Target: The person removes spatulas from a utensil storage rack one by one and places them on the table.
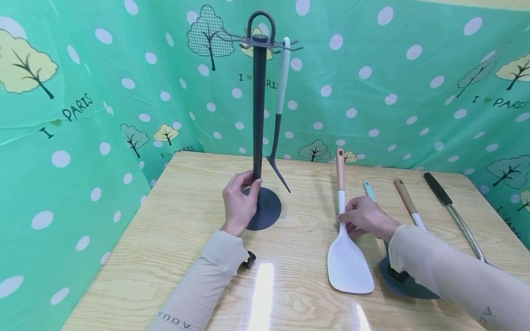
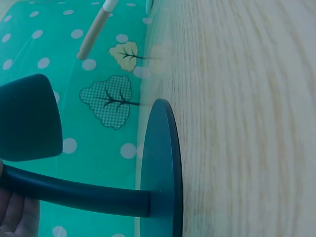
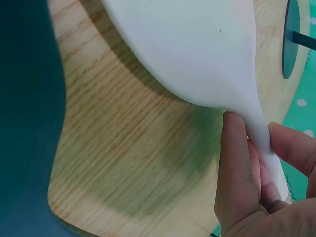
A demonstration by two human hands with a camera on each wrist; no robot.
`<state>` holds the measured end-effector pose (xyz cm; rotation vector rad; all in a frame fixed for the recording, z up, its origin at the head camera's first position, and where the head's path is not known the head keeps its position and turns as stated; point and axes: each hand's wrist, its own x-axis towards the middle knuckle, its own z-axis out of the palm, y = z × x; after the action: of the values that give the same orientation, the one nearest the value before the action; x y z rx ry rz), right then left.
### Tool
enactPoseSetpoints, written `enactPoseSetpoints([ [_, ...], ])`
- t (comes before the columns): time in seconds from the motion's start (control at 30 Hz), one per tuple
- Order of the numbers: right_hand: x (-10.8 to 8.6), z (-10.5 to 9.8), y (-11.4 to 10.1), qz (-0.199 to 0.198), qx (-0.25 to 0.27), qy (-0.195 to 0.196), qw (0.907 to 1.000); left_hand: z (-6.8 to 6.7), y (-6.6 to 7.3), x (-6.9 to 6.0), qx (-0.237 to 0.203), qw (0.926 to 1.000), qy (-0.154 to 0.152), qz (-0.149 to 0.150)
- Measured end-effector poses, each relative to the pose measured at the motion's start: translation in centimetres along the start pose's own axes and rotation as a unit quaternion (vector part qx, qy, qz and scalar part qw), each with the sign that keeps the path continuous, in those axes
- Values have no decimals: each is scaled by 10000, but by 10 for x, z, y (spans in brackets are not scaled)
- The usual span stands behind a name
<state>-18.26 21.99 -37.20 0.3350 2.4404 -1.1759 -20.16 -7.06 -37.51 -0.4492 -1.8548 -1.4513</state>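
Note:
My left hand (image 1: 241,200) grips the lower post of a black utensil rack (image 1: 258,110), just above its round base (image 1: 268,211). From a hook on the rack's right side hangs a dark-headed turner (image 1: 283,82) with a pale handle. In the left wrist view, the head of that turner (image 2: 30,118) shows beside the post. My right hand (image 1: 366,216) pinches the neck of a white spatula (image 1: 349,266), whose handle ends in wood. The right wrist view shows thumb and fingers on either side of the neck (image 3: 261,133); the handle end looks raised off the table.
Right of the white spatula lie a dark-headed utensil (image 1: 403,285) with a light-blue handle, a wood-and-white handle (image 1: 406,197), and a metal-shafted utensil with a black grip (image 1: 438,188). My right forearm partly hides them. Green patterned cloth (image 1: 372,92) stands behind the wooden table (image 1: 174,220).

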Motion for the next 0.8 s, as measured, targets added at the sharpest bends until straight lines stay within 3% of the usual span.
enactPoseSetpoints([
  [0.8, 4, 1, 4, 86, -228, -230, 9994, 0, -1, -1, 36, 10000, -2, -39],
])
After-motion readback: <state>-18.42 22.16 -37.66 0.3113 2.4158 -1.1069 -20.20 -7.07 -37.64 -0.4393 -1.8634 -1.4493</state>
